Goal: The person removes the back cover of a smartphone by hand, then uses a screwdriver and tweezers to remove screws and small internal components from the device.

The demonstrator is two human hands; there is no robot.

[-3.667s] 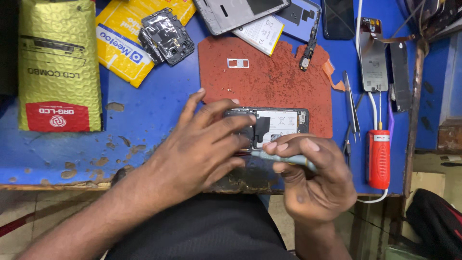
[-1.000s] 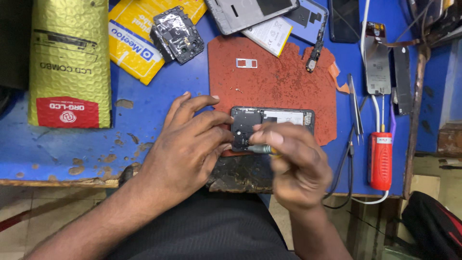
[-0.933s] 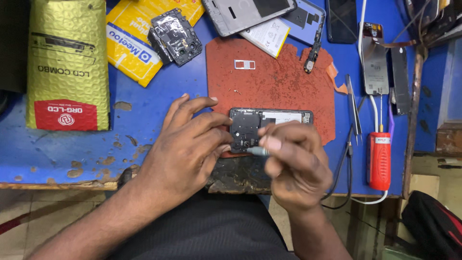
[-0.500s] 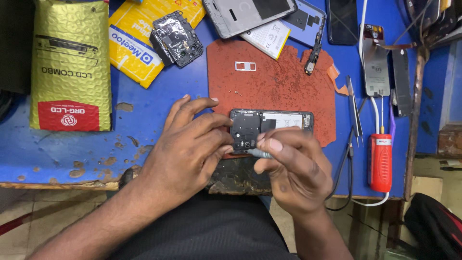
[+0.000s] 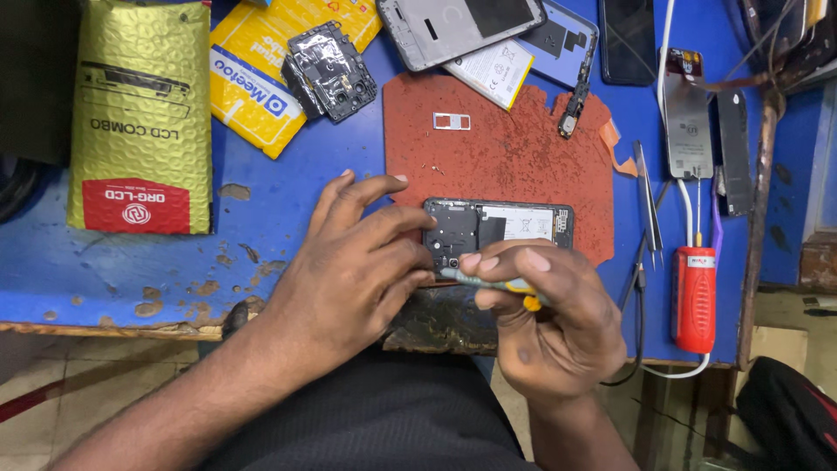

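Phone (image 5: 499, 228), opened with its back cover off, lay lengthwise at the lower edge of a red mat (image 5: 506, 166) in the middle of the head view, on a blue bench (image 5: 288, 187). One left hand (image 5: 353, 262) pressed down on the phone's left end with its fingers spread and bent, closed on nothing. One right hand (image 5: 545, 327) was curled around one thin screwdriver (image 5: 488, 282), its tip set at the phone's lower left corner. Upper left held one green padded pouch (image 5: 139, 113) and one yellow packet (image 5: 270, 70) with one black inner frame (image 5: 330, 70) on top. At right lay one red tool (image 5: 695, 296) and one pair of tweezers (image 5: 647, 205). One small tray (image 5: 452, 121) sat on the mat. Compared with half a second before, both hands kept the same grip and the phone had not shifted.
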